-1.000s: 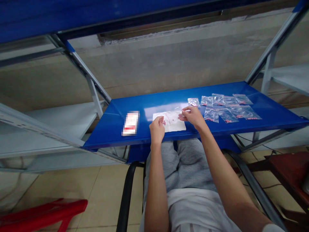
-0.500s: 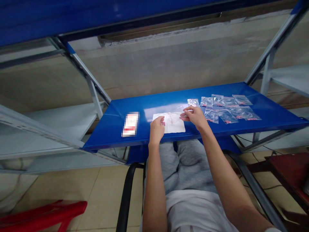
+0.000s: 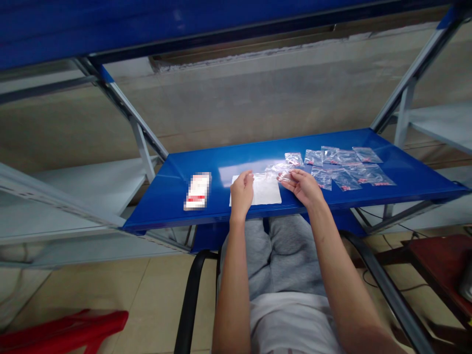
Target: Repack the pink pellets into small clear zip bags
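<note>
A white sheet [image 3: 266, 192] lies on the blue metal shelf [image 3: 221, 167] in front of me. My right hand [image 3: 303, 187] holds a small clear zip bag [image 3: 277, 171] with red bits in it, lifted just above the sheet's far right corner. My left hand [image 3: 242, 189] hovers over the sheet's left part with its fingers curled together; what they pinch, if anything, is too small to see. Both forearms reach up from my lap.
Several small clear bags with red contents [image 3: 341, 166] lie spread on the shelf to the right. A white and red packet [image 3: 198, 191] lies to the left. Grey shelf posts [image 3: 138, 129] flank the shelf. A red stool [image 3: 66, 330] stands on the floor at the lower left.
My right hand has lifted the clear bag off the white sheet. My left hand has shifted slightly up and right over the sheet. The red bits seen on the sheet are gone from it.
</note>
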A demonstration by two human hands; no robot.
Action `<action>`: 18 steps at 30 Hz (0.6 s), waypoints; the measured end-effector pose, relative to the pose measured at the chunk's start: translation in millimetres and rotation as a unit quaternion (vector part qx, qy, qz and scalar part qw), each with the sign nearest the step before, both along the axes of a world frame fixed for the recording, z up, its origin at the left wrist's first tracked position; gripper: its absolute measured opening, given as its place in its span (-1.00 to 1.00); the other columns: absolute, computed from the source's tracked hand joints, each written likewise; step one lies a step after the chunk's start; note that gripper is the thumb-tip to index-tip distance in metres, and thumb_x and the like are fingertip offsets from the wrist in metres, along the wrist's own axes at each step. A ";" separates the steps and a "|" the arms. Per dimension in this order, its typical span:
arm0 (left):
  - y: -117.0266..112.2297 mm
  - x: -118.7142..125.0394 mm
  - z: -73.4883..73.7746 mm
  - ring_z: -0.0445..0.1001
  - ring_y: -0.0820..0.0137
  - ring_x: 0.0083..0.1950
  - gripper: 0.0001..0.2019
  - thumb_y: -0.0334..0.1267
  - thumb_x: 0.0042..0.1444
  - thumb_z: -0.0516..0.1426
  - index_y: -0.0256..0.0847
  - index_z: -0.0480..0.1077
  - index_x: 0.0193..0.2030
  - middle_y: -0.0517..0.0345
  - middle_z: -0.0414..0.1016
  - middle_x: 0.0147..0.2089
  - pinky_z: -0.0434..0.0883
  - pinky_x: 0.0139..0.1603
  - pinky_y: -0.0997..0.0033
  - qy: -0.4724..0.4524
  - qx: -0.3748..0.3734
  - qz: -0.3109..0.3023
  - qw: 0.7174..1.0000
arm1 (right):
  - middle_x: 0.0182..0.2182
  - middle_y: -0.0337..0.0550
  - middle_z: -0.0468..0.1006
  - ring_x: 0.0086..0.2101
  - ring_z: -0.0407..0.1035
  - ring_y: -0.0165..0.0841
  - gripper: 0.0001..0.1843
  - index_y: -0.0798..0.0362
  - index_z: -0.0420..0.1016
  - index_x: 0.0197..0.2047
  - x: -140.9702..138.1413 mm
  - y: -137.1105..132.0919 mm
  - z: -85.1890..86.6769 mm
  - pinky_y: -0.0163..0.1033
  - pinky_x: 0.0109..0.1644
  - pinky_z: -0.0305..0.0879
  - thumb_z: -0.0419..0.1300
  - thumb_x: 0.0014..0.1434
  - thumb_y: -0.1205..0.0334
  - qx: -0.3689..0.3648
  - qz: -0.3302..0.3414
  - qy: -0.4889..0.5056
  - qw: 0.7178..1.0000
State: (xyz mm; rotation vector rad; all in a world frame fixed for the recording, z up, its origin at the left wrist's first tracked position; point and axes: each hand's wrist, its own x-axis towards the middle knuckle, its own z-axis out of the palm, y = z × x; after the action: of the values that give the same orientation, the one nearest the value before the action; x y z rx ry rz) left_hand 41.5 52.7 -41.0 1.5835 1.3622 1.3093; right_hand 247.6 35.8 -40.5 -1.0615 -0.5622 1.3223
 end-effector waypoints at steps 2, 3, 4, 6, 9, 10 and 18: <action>6.0 16.2 2.7 0.65 0.21 -0.01 -0.71 -0.14 0.33 0.16 -0.20 0.53 0.09 -0.11 0.65 0.03 0.56 0.06 0.24 -0.043 -0.030 -0.017 0.998 | -0.35 -0.16 0.67 -0.29 0.65 -0.37 -0.82 0.00 0.37 -0.30 -0.5 1.3 0.7 -0.21 -0.02 0.63 0.09 0.32 0.44 0.009 0.015 0.013 1.000; 9.1 23.6 4.1 0.66 0.22 -0.05 -0.68 -0.12 0.31 0.20 -0.23 0.51 0.11 -0.13 0.65 0.02 0.57 0.03 0.24 -0.066 -0.055 -0.028 0.996 | -0.31 -0.13 0.69 -0.27 0.65 -0.37 -0.82 0.00 0.37 -0.29 -1.2 2.0 1.0 -0.22 -0.02 0.62 0.08 0.32 0.44 0.014 0.021 0.020 0.999; 11.8 30.0 5.6 0.67 0.23 -0.10 -0.64 -0.12 0.30 0.21 -0.26 0.48 0.14 -0.15 0.65 0.01 0.58 -0.02 0.25 -0.091 -0.081 -0.041 0.992 | -0.29 -0.12 0.69 -0.26 0.65 -0.37 -0.82 0.01 0.36 -0.29 -2.2 2.7 1.1 -0.23 -0.02 0.62 0.08 0.33 0.44 0.018 0.023 0.026 0.999; 16.3 39.0 9.1 0.68 0.28 -0.20 -0.60 -0.17 0.30 0.21 -0.31 0.42 0.20 -0.16 0.65 -0.04 0.59 -0.14 0.31 -0.130 -0.122 -0.060 0.982 | -0.31 -0.14 0.68 -0.27 0.66 -0.37 -0.83 0.01 0.37 -0.29 -5.1 4.1 0.9 -0.24 -0.04 0.62 0.10 0.33 0.42 0.023 0.020 0.029 0.999; 22.4 42.3 15.4 0.66 0.35 -0.25 -0.62 -0.27 0.30 0.18 -0.29 0.38 0.22 -0.10 0.66 -0.07 0.52 -0.33 0.47 -0.137 -0.123 -0.056 0.981 | -0.36 -0.19 0.64 -0.27 0.66 -0.33 -0.90 0.00 0.39 -0.28 -10.7 7.3 -0.2 -0.25 -0.09 0.63 0.20 0.32 0.32 0.035 0.014 0.009 0.999; 25.4 41.2 17.8 0.66 0.36 -0.25 -0.64 -0.29 0.29 0.18 -0.27 0.39 0.20 -0.09 0.66 -0.06 0.49 -0.37 0.51 -0.126 -0.116 -0.053 0.984 | -0.36 -0.19 0.64 -0.26 0.67 -0.31 -0.90 0.00 0.40 -0.27 -12.4 9.1 -0.6 -0.26 -0.12 0.63 0.23 0.31 0.28 0.037 0.018 -0.003 0.999; 62.9 24.4 41.4 0.56 0.43 -0.40 -0.88 -0.40 0.15 0.26 -0.22 0.57 -0.17 0.07 0.66 -0.28 0.40 -0.39 0.52 -0.029 -0.083 -0.096 0.992 | -0.05 -0.01 0.67 -0.12 0.61 -0.19 -0.34 -0.03 0.37 0.19 -5.1 48.1 6.5 -0.13 -0.12 0.57 0.43 0.08 -0.02 0.099 -0.123 -0.350 0.923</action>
State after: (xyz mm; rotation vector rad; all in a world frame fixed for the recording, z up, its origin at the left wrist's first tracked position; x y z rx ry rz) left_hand 66.0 115.6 0.4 1.5103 1.2173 1.0899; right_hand 242.5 83.9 -34.1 -1.3797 -1.0304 0.6216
